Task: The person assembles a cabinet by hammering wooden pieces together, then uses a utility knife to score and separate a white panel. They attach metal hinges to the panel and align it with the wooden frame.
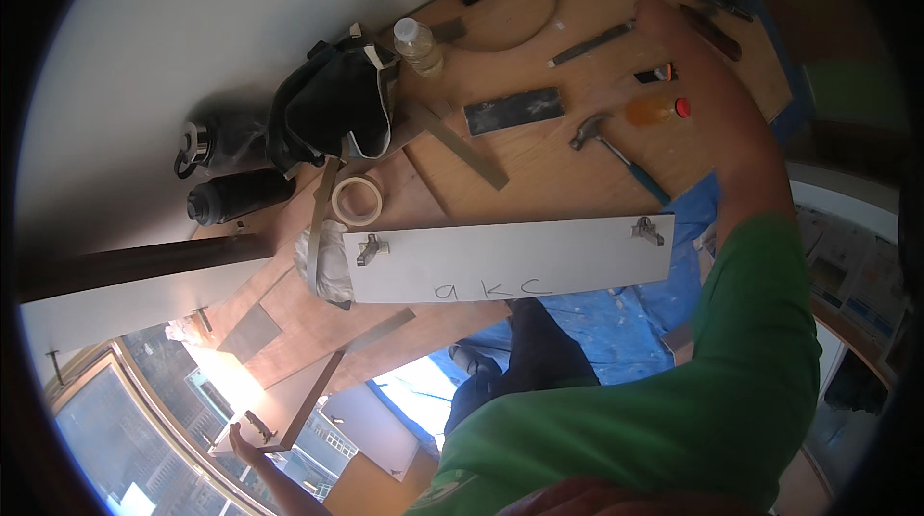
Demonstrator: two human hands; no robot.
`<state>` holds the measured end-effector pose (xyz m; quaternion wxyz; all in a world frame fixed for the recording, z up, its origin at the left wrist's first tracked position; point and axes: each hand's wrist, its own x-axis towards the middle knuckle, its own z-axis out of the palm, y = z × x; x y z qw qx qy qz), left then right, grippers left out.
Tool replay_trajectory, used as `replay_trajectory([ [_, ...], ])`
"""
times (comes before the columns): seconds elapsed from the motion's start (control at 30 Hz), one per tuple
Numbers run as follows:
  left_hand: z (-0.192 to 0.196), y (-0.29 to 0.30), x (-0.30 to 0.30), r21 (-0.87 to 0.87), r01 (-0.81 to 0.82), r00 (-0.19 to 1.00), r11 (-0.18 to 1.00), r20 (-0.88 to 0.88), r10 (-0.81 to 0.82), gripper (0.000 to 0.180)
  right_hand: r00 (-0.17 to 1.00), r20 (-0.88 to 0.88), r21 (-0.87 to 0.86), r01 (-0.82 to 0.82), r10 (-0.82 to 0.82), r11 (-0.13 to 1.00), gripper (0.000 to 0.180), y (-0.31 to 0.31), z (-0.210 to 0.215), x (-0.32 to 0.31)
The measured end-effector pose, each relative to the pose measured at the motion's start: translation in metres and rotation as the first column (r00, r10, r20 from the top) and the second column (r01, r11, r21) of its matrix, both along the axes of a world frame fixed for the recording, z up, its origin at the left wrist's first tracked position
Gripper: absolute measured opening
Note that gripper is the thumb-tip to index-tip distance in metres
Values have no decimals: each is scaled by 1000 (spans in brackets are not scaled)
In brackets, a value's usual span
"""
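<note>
On a wooden desk (pixel 549 184), a white panel (pixel 520 256) with two metal hinges (pixel 369 249), long side running left to right. Well beyond the panel's far edge, toward its right end, a dark strip (pixel 591 44), long axis slanting down and left toward the panel. At the strip's upper right end, the right hand (pixel 656 20), much the nearer of the two; from its fingers, strip away to the left and slightly toward the panel. Fingers too small and blurred: impossible to tell whether clamped on the strip or only touching. Below and left of the panel, the left hand (pixel 239 444) at the end of a hinged board (pixel 289 400), fingers mostly hidden, grip likewise unclear. Between strip and panel, a hammer (pixel 624 161) and a dark block (pixel 515 112). Just beyond the panel's left end, a tape roll (pixel 359 219).
</note>
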<state>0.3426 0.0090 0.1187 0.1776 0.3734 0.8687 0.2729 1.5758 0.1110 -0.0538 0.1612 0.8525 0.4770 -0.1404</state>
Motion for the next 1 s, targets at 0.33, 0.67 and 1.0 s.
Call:
replay_trajectory([
  [0.33,8,-5,6,-53,13,1000,999,-24,-14,50,994,111,-392,22,23,920,33,-27,-20,27],
  [0.67,9,-14,-10,-33,-4,1000,999,16,4,53,977,3,-537,-177,212,825,40,-64,-31,47],
  [1.0,0,-37,-24,71,-62,994,996,90,56,55,947,31,-447,-272,318,852,48,-109,-29,53],
])
